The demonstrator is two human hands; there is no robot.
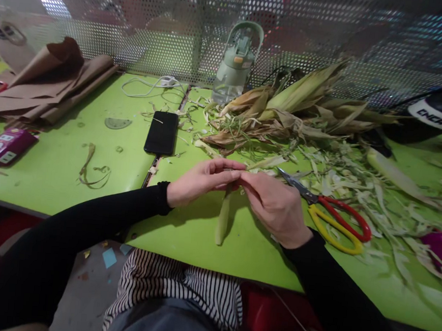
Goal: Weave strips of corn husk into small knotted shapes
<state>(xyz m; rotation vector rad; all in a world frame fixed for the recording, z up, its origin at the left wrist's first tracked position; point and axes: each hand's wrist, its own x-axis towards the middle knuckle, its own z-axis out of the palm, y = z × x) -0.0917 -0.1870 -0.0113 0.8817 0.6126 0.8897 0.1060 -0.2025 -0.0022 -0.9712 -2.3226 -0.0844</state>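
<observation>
A pale green strip of corn husk hangs down from between my two hands, its lower end near the green table's front part. My left hand pinches its top end with thumb and fingers. Against those fingertips, my right hand is closed in a pinch at the same spot; its fingertips partly hide what lies between them. Just right of my right hand lie scissors with one red and one yellow handle loop, blades pointing to the back left. Beyond the hands is a pile of dry and green corn husks.
Husk scraps cover the right side. A water bottle stands at the back by a perforated metal screen. On the left are a phone, a white cable, a protractor, brown paper and a purple packet.
</observation>
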